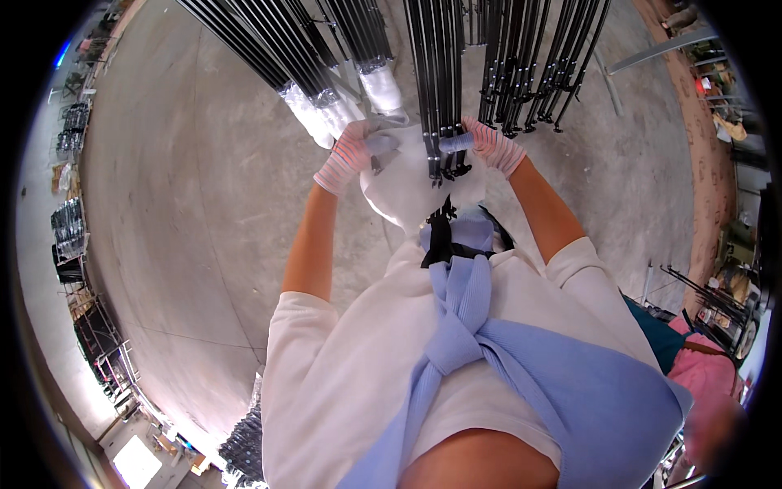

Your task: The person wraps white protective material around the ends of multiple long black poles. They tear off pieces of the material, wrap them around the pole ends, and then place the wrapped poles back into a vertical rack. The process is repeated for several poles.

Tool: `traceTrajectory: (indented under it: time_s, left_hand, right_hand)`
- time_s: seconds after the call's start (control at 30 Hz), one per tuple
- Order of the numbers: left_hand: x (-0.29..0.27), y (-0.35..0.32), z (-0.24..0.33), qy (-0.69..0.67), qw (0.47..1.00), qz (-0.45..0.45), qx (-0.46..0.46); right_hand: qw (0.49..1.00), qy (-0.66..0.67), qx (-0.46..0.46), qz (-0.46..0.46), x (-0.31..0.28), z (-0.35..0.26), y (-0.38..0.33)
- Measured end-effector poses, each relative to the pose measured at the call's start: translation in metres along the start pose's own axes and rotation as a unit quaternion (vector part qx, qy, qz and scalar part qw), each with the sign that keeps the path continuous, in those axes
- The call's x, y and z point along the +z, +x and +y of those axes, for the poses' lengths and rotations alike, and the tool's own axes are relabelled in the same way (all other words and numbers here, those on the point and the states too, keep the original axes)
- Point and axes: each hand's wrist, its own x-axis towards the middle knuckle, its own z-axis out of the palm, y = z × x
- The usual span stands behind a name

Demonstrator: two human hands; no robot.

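Observation:
Both my hands wear gloves with grey fingers and striped cuffs. My left hand (356, 149) is closed on the left edge of a translucent white plastic bag (397, 186). Opposite it, my right hand (487, 147) is closed at the bag's right side, its fingers against a bundle of long black metal rods (434, 81). The lower ends of these rods hang in front of the bag. Whether they are inside it, I cannot tell. My right fingertips are partly hidden by the rods.
Left of this bundle, other black rods have their lower ends wrapped in white plastic (308, 114). More bare black rods (521, 73) hang at the right. A person in pink (707, 387) is at my right. Dark stacked goods (69, 228) line the left side of the concrete floor (195, 187).

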Motion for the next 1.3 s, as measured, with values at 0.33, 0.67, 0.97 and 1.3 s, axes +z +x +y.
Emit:
traceTrajectory:
  time_s: [0.33, 0.67, 0.97, 1.3]
  left_hand:
    - [0.021, 0.018, -0.011, 0.112, 0.989, 0.087, 0.047]
    - [0.025, 0.019, 0.011, 0.112, 0.984, 0.131, -0.037]
    - [0.010, 0.019, 0.000, 0.108, 0.977, 0.179, -0.047]
    - [0.003, 0.003, 0.040, 0.601, 0.793, 0.064, 0.076]
  right_hand:
    - [0.993, -0.108, -0.042, -0.026, 0.007, -0.012, -0.021]
    - [1.000, -0.011, -0.003, 0.001, 0.006, 0.009, -0.006]
    - [0.974, -0.204, 0.059, -0.077, 0.004, -0.001, 0.014]
    - [0.984, -0.165, 0.045, -0.050, -0.012, 0.001, -0.001]
